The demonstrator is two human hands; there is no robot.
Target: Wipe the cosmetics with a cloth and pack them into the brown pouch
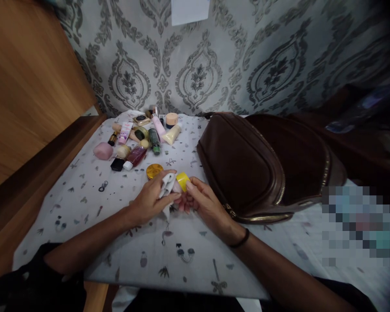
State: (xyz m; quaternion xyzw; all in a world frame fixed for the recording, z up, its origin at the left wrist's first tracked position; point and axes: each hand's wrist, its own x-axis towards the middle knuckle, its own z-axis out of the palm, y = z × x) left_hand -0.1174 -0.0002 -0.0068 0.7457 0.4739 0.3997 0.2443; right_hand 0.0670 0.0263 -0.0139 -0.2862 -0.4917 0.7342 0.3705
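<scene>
Over the cloth-covered table, my right hand [211,207] pinches a small container with a shiny yellow band or cap [182,180] between thumb and fingers. A pale part of it shows on the left, partly hidden by my fingers. My left hand [148,200] is closed on a folded white cloth or tissue [167,183], which presses against the container's pale end. Just beyond my left fingers lies a round golden compact or lid [154,170], flat on the table.
Several cosmetic tubes and bottles, including a dark red bottle [136,155] and a green bottle [154,142], lie at the back left. A brown leather backpack [243,167] rests on the right. A wooden panel [35,86] bounds the left, a patterned wall [198,69] the back.
</scene>
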